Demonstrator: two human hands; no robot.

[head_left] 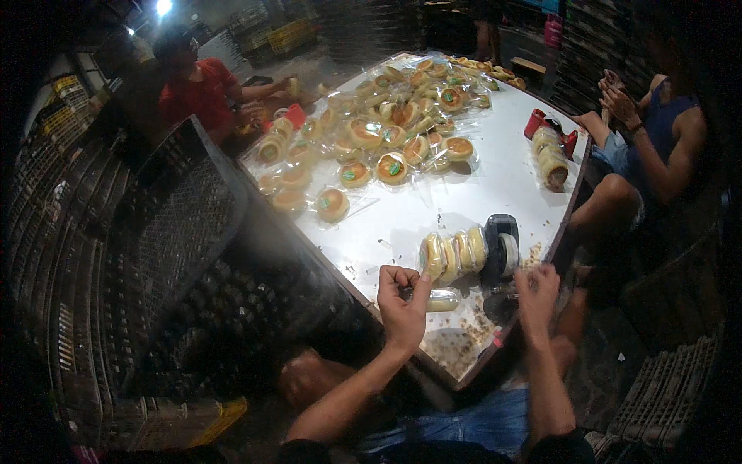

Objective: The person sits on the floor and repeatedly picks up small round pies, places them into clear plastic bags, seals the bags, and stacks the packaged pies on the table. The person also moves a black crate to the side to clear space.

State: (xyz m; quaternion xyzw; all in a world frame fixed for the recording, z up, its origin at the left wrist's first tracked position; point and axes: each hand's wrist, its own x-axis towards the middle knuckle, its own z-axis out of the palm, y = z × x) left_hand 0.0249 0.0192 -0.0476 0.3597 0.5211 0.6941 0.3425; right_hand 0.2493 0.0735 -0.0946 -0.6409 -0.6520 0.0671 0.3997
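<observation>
At the near end of the white table, my left hand [403, 308] is closed, with a wrapped bun [442, 301] showing just beyond its thumb; its fingers appear to pinch the clear wrapper. Just beyond it, a short row of wrapped buns [456, 255] stands on edge, pressed side by side. A black tape dispenser [502, 232] with a pale roll sits at the right end of that row. My right hand [539, 298] is beside the dispenser, slightly blurred, its fingertips drawn together. Whatever those fingertips hold is too small to see.
Many bagged round buns [392, 168] cover the table's far half. Another bun row [550, 158] lies by a red tape dispenser [535, 124] at right. A co-worker in red [202, 89] sits far left, another in blue [665, 139] right. Dark crates [185, 193] stand left.
</observation>
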